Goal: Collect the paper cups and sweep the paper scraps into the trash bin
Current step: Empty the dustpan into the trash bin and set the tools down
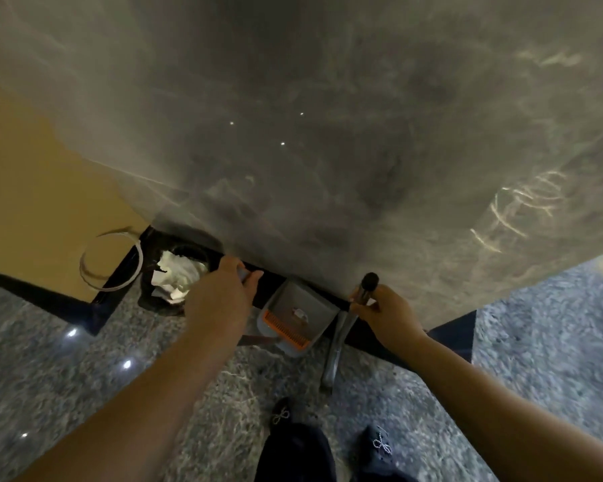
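My left hand [223, 290] grips the handle of a grey dustpan [296, 318] with an orange comb edge. The pan hangs low by the wall base, and a small paper scrap [299, 313] lies in it. To the left of my left hand stands a black trash bin [174, 276] holding white crumpled paper. My right hand [385, 311] holds the dark-tipped broom handle [366, 290]. The broom's shaft runs down toward the floor on the right of the pan. No paper cup shows clearly.
A grey marble wall [328, 133] fills the upper view, with a dark baseboard [449, 339] at its foot. A tan panel [32, 203] stands at the left with a white ring [112, 262] against it. My dark shoes [328, 436] stand on the speckled stone floor.
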Demonstrator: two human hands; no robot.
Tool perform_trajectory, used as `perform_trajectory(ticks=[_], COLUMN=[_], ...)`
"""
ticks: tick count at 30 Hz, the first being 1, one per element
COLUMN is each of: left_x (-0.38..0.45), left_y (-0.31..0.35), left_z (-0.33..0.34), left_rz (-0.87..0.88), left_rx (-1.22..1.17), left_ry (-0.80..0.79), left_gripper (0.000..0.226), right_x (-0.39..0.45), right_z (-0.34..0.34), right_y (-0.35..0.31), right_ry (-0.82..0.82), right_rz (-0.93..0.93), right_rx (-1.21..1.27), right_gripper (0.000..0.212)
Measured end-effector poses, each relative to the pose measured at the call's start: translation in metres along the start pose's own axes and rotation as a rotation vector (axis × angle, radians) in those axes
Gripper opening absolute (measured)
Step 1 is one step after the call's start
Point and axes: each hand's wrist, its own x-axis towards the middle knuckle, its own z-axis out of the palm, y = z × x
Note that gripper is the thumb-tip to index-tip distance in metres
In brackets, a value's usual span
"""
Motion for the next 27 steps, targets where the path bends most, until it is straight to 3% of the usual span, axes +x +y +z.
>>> perform_trajectory(ticks=[4,11,17,27], left_x=[0.032,0.063,0.070,0.090], left_y=[-0.010,-0.011,-0.004,-0.014], left_z=[0.006,0.014,0.022,0.034], left_rz=[0.060,0.093,0.118,0.116], left_rx=[-0.092,-0.286,-0.348,-0.288], left_ry=[-0.107,-0.295,-0.271,-0.253], left_gripper=[0.028,0.026,0.037,0.037], right_x=[0.021,0.044,0.064,0.074], right_z=[0.014,0.013,0.001,0.002], right_y=[-0.019,-0.041,-0.043,-0.047], right_ry=[0.082,0.102,0.085,0.195], right_rz=[0.093,0.070,-0.001,-0.003], right_rx=[0.076,0.130,0.150,0.325], right_gripper=[0.026,0.020,0.014,0.013])
